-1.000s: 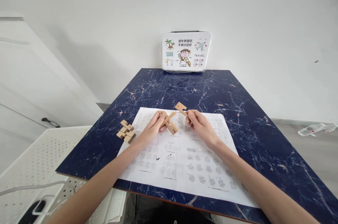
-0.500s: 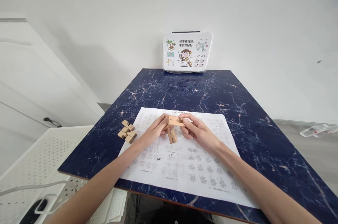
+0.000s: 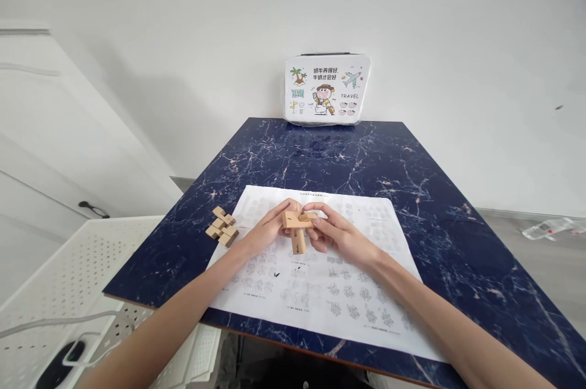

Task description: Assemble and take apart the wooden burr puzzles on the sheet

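Both hands meet over a printed instruction sheet [image 3: 366, 297], gripping interlocking wooden puzzle pieces [image 3: 298, 242] joined in a cross shape. My left hand [image 3: 270, 227] is closed on the left end of the crosswise piece. From the other side, my right hand [image 3: 336, 230] pinches the right end with thumb and fingers. One notched piece points down toward me and carries a dark mark. Parts of the pieces are hidden behind my fingers. Left of the sheet, several more wooden puzzle pieces [image 3: 222, 227] lie in a small cluster on the table.
The dark blue marbled table [image 3: 320, 157] stands against a white wall. A white printed case [image 3: 327, 90] leans at its back edge. On the left, a white perforated surface [image 3: 68, 273] holds a cable and a black object [image 3: 59, 364]. Clear plastic [image 3: 552, 228] lies at the right.
The held wooden pieces have turned slightly and shifted a little left. The right fingers have moved in closer around the joint. The loose pieces stay where they were.
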`<state>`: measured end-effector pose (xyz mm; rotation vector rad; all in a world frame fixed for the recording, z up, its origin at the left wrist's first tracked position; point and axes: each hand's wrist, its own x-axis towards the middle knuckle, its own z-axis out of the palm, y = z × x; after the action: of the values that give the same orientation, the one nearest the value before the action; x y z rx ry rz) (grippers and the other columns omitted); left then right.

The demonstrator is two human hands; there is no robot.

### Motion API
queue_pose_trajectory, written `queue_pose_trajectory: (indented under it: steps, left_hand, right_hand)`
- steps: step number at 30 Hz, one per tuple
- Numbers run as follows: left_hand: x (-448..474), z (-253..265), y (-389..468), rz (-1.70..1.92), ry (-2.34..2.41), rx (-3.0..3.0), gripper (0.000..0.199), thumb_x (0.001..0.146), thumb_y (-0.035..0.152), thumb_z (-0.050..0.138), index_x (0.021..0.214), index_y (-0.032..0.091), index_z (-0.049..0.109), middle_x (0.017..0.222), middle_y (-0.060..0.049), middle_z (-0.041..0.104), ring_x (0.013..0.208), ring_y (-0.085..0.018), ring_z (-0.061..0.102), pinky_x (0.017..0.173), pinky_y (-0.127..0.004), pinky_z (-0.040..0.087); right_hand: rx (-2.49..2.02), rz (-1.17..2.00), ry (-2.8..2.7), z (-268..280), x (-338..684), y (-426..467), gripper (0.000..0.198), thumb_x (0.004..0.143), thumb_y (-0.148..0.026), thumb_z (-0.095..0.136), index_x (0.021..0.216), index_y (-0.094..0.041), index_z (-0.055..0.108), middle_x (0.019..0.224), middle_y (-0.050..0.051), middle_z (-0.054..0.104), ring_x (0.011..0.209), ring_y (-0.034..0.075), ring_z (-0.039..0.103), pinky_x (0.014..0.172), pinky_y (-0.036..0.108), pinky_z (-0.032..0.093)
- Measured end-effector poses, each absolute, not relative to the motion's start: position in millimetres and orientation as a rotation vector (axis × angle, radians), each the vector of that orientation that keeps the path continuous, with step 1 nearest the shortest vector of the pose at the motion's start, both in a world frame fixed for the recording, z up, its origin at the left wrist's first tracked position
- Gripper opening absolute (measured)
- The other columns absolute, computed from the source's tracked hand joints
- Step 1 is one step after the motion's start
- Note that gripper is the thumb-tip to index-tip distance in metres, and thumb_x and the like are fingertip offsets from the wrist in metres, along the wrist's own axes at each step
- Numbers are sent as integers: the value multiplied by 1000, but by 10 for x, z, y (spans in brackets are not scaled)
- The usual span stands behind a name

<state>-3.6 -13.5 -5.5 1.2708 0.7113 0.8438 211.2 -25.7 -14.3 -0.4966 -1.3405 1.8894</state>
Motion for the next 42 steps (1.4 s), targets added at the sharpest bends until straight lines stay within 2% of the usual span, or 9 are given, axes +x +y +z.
queue_pose_trajectory:
  steps: [3, 6, 13, 20, 26, 29, 32, 36, 42]
  left_hand:
    - [-36, -28, -132, 839, 649, 1200, 37, 101, 56, 62, 97, 20, 61, 97, -5, 66, 85, -21, 67, 84, -35, 52]
    - [-44, -14, -120, 819, 612, 1167, 34, 102, 53, 61, 100, 20, 64, 104, -7, 66, 89, -21, 68, 91, -39, 53]
    - [-58, -39, -119, 844, 607, 1156, 24, 100, 42, 68, 94, 19, 65, 106, -5, 58, 90, -18, 61, 84, -33, 52]
    - [-61, -5, -153, 827, 608, 1065, 28, 99, 43, 70, 87, 18, 62, 111, -6, 57, 96, -18, 58, 89, -32, 52]
    - [-57, 14, -149, 831, 649, 1143, 25, 95, 40, 74, 89, 18, 63, 107, -5, 55, 89, -16, 56, 80, -29, 51]
    - [-50, 15, -156, 799, 620, 1136, 26, 97, 42, 72, 92, 18, 64, 107, -6, 55, 89, -17, 59, 78, -31, 54]
    - [-38, 27, -178, 765, 561, 1056, 27, 98, 45, 70, 94, 19, 65, 112, -8, 57, 93, -20, 63, 84, -37, 57]
    - [-27, 36, -191, 747, 557, 968, 33, 94, 52, 73, 102, 20, 68, 110, -9, 61, 97, -24, 65, 89, -42, 58]
    - [-43, 44, -161, 772, 541, 1049, 29, 95, 46, 75, 92, 18, 68, 99, -6, 56, 87, -18, 59, 80, -31, 53]
  right_hand:
    - [-476, 1899, -1373, -156, 2106, -264, 37, 105, -53, 60, 125, -28, 42, 77, -7, 52, 56, 11, 44, 64, 33, 36]
    - [-481, 1868, -1431, -140, 2113, -277, 35, 106, -53, 58, 121, -30, 38, 75, -9, 53, 55, 11, 44, 65, 33, 38]
    - [-486, 1758, -1565, -140, 2122, -282, 27, 109, -50, 53, 117, -27, 42, 72, -9, 52, 53, 9, 43, 61, 31, 35]
    - [-454, 1725, -1580, -165, 2104, -332, 19, 112, -45, 50, 109, -27, 42, 72, -9, 51, 51, 9, 42, 57, 30, 32]
    - [-479, 1727, -1591, -131, 2117, -365, 22, 110, -47, 51, 108, -29, 39, 71, -8, 49, 53, 11, 38, 55, 30, 28]
    - [-497, 1721, -1586, -127, 2101, -374, 24, 109, -50, 52, 106, -30, 39, 71, -8, 48, 56, 12, 34, 55, 30, 26]
    - [-463, 1769, -1562, -117, 2057, -382, 24, 109, -49, 53, 105, -29, 41, 73, -7, 47, 57, 12, 33, 55, 29, 27]
    - [-432, 1782, -1524, -99, 2028, -390, 21, 109, -48, 53, 108, -29, 44, 74, -6, 47, 58, 11, 33, 55, 29, 29]
    - [-430, 1874, -1551, -127, 2056, -399, 27, 107, -51, 57, 105, -28, 42, 72, -7, 47, 56, 10, 30, 52, 27, 23]
